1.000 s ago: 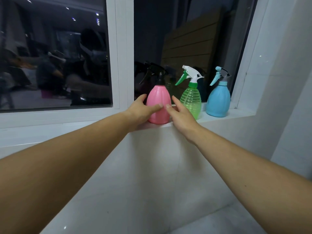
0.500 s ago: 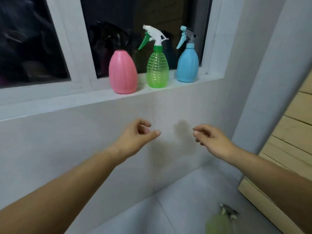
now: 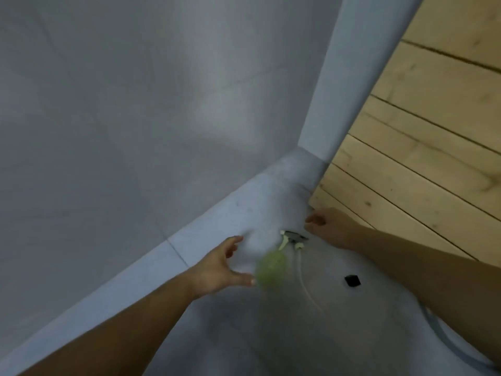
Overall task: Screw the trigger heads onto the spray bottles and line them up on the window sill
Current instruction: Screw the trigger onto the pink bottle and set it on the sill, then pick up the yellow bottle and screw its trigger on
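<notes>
While left hand (image 3: 219, 267) spreads beside green bottle (image 3: 271, 267) | trigger head (image 3: 294, 238) near wooden panel (image 3: 423, 158)

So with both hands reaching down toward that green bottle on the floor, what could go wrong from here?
1. The yellow-green bottle is blurred, and the open left hand closes in from its side; a glancing touch could knock or roll it away.
2. The trigger head lies apart from the bottle with its long dip tube trailing on the floor; the right hand could snag or bend the tube when lifting it.
</notes>
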### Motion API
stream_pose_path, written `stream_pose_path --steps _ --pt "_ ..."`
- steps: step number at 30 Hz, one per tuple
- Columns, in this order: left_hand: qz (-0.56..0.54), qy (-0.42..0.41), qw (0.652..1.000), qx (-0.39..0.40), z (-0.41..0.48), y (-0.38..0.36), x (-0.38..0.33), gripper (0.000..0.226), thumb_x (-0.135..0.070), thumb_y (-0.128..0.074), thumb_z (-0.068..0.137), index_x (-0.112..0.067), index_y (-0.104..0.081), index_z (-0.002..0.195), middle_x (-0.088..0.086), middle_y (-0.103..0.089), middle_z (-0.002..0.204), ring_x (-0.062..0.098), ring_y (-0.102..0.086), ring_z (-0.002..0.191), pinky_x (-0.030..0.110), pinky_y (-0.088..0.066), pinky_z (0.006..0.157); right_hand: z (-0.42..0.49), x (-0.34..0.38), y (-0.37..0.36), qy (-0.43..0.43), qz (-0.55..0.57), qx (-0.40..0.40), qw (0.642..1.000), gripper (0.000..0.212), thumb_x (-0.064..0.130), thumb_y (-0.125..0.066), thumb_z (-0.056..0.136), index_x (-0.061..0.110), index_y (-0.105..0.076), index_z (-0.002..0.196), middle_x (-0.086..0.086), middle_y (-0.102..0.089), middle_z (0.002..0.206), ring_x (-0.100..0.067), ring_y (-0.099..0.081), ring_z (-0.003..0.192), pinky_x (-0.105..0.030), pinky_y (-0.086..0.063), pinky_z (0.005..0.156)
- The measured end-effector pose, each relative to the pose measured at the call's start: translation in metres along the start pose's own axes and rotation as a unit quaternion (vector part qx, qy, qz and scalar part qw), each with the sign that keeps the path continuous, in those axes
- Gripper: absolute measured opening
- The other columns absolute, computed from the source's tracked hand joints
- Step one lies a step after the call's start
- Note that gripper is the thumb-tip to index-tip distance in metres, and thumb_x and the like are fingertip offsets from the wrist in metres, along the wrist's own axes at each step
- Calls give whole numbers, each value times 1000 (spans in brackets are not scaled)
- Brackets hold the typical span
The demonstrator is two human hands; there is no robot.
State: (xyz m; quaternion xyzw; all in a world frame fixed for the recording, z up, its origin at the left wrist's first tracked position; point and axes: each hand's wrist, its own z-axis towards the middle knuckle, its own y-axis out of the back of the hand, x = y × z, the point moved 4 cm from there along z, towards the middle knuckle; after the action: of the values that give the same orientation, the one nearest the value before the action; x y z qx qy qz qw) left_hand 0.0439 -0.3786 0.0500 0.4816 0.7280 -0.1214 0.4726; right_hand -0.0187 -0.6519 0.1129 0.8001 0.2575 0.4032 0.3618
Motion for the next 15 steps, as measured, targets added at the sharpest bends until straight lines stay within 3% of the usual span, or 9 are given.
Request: stream_pose_path --steps 3,4,7,10,13,15 --pt "24 -13 1000 7 33 -30 12 123 -35 -98 66 -34 -22 163 0 -29 170 18 -27 157 24 -34 109 30 -24 -28 -34 -8 44 998 49 40 -62 90 -4 -65 113 -26 -66 108 -40 -63 106 -35 -48 74" --pt "33 -18 999 4 42 -37 14 127 -35 -98 65 -34 -19 164 -2 -26 170 18 -26 157 23 -33 110 39 -29 -34 -35 -7 45 998 55 42 -64 89 -8 -63 114 -31 -64 112 -42 -62 107 -39 -49 78" --pt "35 -26 999 4 67 -59 21 138 -35 -100 61 -30 -12 166 -4 -21 171 20 -24 158 27 -31 119 64 -46 -57 -46 -10 50 998 62 49 -63 88 6 -55 132 -16 -55 137 -33 -57 121 -37 -47 94" --pt "40 -33 999 3 84 -77 31 142 -43 -101 57 -29 -11 166 0 -23 172 23 -28 157 47 -33 126 88 -60 -78 -56 -14 48 997 71 48 -65 87 12 -42 144 -13 -38 153 -31 -43 136 -38 -40 105" --pt "42 -38 998 -4 93 -86 38 132 -47 -98 59 -24 -21 164 3 -36 165 24 -39 151 50 -38 123 108 -74 -97 -66 -43 43 996 82 56 -66 82 13 -38 147 -15 -37 154 -35 -44 135 -43 -43 106" --pt "47 -44 998 -16 96 -87 40 116 -56 -90 57 -22 -37 154 4 -52 152 25 -53 138 51 -46 115 116 -81 -108 -79 -52 43 995 81 61 -67 78 16 -45 141 -17 -43 147 -36 -51 127 -44 -47 100"
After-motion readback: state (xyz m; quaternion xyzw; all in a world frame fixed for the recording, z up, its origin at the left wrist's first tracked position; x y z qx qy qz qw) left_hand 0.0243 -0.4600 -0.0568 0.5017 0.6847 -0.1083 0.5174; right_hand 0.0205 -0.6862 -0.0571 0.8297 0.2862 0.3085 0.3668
